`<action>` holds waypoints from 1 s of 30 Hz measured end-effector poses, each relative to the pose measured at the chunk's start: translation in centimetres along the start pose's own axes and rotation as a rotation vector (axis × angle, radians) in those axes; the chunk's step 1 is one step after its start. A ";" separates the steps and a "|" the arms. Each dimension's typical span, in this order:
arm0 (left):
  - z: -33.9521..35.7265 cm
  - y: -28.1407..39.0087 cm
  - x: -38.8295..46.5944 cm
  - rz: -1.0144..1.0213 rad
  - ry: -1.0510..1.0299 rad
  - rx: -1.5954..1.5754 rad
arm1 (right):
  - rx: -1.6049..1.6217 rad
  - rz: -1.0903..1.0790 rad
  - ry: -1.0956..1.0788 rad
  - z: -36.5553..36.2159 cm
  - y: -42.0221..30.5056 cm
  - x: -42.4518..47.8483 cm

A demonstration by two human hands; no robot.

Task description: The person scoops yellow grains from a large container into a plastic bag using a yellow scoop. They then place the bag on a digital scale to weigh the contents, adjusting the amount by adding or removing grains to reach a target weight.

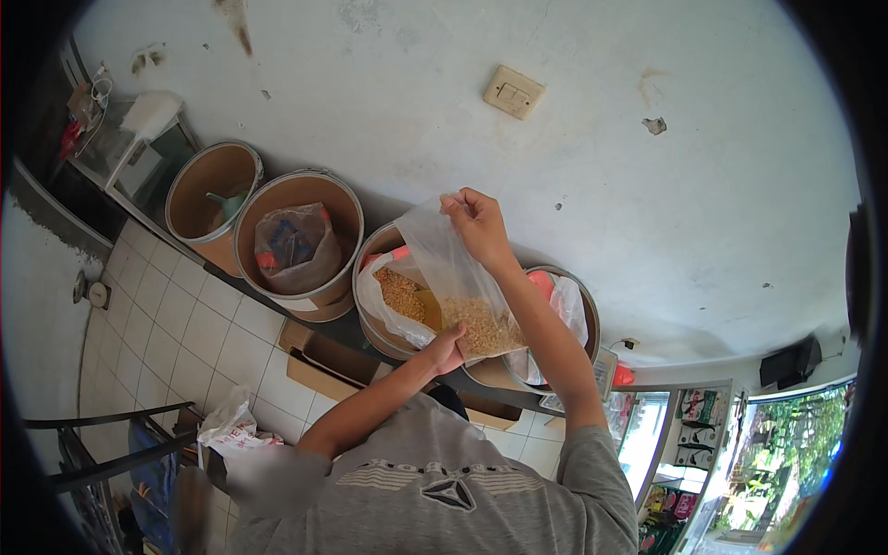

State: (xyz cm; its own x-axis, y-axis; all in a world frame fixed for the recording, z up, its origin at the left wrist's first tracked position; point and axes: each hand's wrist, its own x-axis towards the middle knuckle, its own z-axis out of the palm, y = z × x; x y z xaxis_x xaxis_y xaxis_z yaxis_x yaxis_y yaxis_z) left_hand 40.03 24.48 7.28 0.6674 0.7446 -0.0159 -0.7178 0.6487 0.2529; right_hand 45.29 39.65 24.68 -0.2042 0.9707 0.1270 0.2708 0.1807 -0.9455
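Observation:
My left hand (446, 349) supports the lower part of a clear plastic bag (479, 326) with pale yellow granules in its bottom. Higher up, my right hand (479, 225) pinches the bag's top edge and holds the empty upper part stretched upward. The bag hangs tilted over a round brown drum (380, 338). Inside that drum, an open plastic liner (378, 305) holds orange-yellow granules (399, 295). A yellow scoop (431, 310), partly hidden by the bag, lies in the granules.
Two more drums (298, 303) (213, 149) stand to the left, with a plastic bag (298, 250) and a green scoop (232, 203) inside. Another drum (592, 312) is behind my right forearm. Cardboard boxes (326, 368) sit below. A wall (388, 125) rises behind.

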 end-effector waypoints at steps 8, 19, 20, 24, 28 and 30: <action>0.4 -0.1 -0.6 -0.007 0.113 -0.046 | -0.015 0.038 0.005 0.4 0.6 -0.2; 2.8 0.2 -1.0 0.011 0.245 0.021 | -0.129 0.018 0.007 1.6 3.8 0.0; 2.9 0.1 -1.0 0.015 0.242 0.021 | -0.125 0.013 0.001 1.8 4.1 -0.1; 2.7 -0.9 -1.2 0.053 0.280 0.010 | -0.156 0.018 -0.025 2.1 5.7 -0.1; 1.7 -1.8 -1.3 0.076 0.343 0.063 | -0.103 0.030 -0.076 2.4 6.6 -0.4; 1.1 -2.1 -1.3 0.088 0.353 0.079 | -0.084 0.058 -0.100 2.6 6.8 -0.6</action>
State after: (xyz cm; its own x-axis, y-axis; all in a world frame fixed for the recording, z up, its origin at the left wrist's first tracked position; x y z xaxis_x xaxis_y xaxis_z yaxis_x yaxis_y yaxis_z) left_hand 40.85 21.99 7.88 0.4840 0.8143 -0.3204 -0.7425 0.5759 0.3420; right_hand 44.81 39.93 17.43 -0.2776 0.9599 0.0379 0.3617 0.1410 -0.9216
